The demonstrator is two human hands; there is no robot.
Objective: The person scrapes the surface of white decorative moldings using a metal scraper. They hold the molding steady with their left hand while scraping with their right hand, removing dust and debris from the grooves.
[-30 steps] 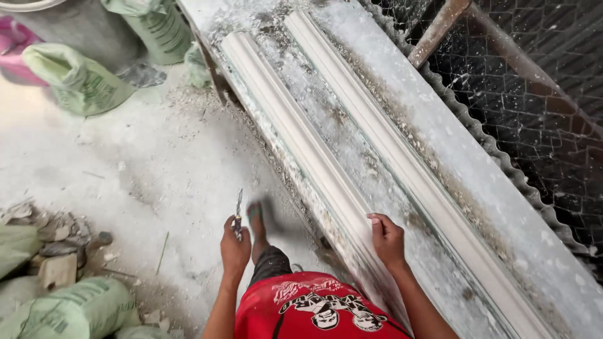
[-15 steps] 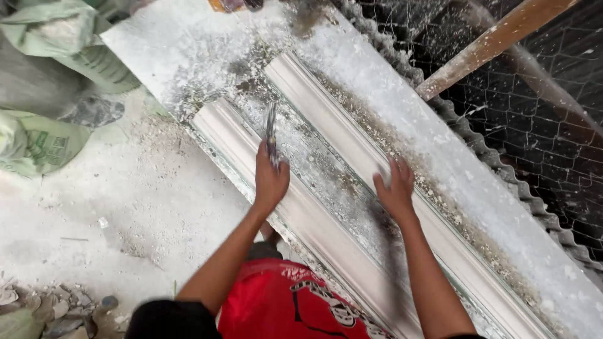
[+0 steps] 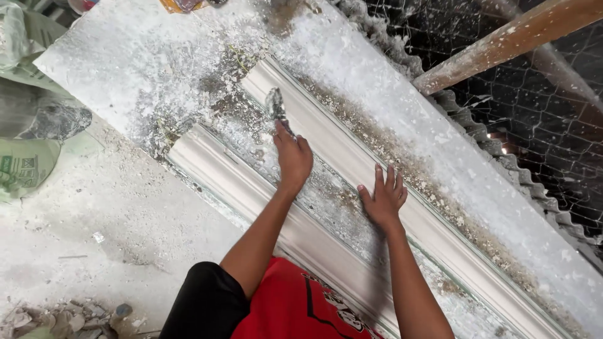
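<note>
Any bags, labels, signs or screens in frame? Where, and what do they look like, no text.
Pale green woven sack: left edge, on the dusty floor, lying flat, dark green printed panel on its face.
Second pale green sack: top left corner, crumpled, dusted white.
Grey dusty sack: between those two, slumped and rumpled.
Orange and yellow wrapper-like scrap: top edge, cut off by the frame; its kind cannot be told.
No signs or screens.
</note>
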